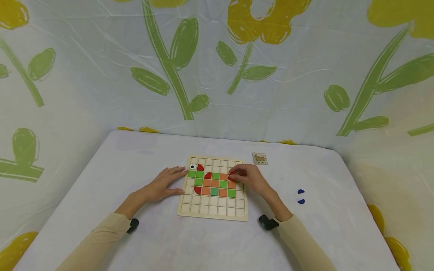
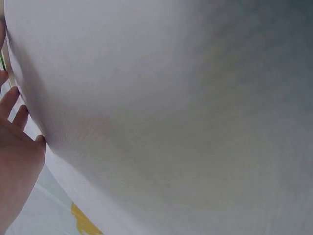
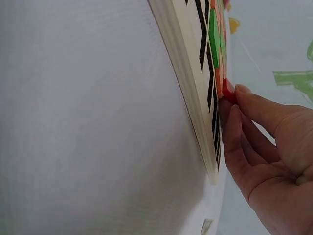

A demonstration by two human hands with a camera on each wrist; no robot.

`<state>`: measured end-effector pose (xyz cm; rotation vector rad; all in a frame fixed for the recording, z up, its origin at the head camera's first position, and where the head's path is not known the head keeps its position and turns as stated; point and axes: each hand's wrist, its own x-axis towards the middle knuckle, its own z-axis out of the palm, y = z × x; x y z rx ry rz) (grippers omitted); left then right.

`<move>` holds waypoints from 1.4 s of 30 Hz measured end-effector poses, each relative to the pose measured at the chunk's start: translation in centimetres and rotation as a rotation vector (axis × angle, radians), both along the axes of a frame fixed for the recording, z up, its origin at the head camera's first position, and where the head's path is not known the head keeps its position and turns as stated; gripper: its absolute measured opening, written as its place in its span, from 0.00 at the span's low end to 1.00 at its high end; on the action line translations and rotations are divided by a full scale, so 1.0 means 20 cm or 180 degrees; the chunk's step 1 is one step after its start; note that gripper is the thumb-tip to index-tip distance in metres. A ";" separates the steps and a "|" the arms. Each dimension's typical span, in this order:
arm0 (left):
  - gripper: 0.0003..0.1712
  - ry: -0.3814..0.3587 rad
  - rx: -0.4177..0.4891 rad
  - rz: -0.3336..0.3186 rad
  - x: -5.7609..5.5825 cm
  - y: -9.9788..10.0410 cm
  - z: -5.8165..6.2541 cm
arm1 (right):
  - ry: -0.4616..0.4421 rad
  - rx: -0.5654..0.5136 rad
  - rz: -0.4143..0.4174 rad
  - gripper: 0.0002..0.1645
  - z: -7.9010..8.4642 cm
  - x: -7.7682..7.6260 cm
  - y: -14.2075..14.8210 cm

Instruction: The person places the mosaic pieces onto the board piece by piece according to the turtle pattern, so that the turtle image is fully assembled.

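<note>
A wooden grid board (image 1: 213, 216) lies on the table, with green, orange and red tiles set in its squares. Near its top left corner sits a white eye tile (image 1: 193, 166). My right hand (image 1: 250, 177) is over the board's right side and pinches a red tile (image 3: 229, 91) between thumb and fingertips, at the end of the coloured rows. In the right wrist view that tile is tilted against the board's surface. My left hand (image 1: 165, 185) rests flat at the board's left edge, fingers spread, thumb and fingertips touching the rim.
Two dark blue half-round tiles (image 1: 301, 201) lie on the table to the right. A small picture card (image 1: 260, 158) lies behind the board's right corner. The white table (image 1: 152, 241) meets a flower-printed cloth (image 1: 210, 67) at its back edge.
</note>
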<state>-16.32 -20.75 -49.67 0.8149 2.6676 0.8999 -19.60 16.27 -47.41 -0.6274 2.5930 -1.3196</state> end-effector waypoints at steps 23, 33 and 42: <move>0.44 0.0026 0.0003 -0.0009 0.01 0.01 0.01 | 0.0449 0.0461 0.0393 0.10 0.04 0.00 -0.03; 0.44 0.0019 -0.0023 0.0001 0.01 0.01 0.02 | 0.0438 0.0459 0.0344 0.11 0.03 0.01 -0.01; 0.45 0.0070 -0.0051 -0.0015 0.01 0.01 0.00 | 0.0148 0.0305 0.0230 0.11 0.03 0.06 0.07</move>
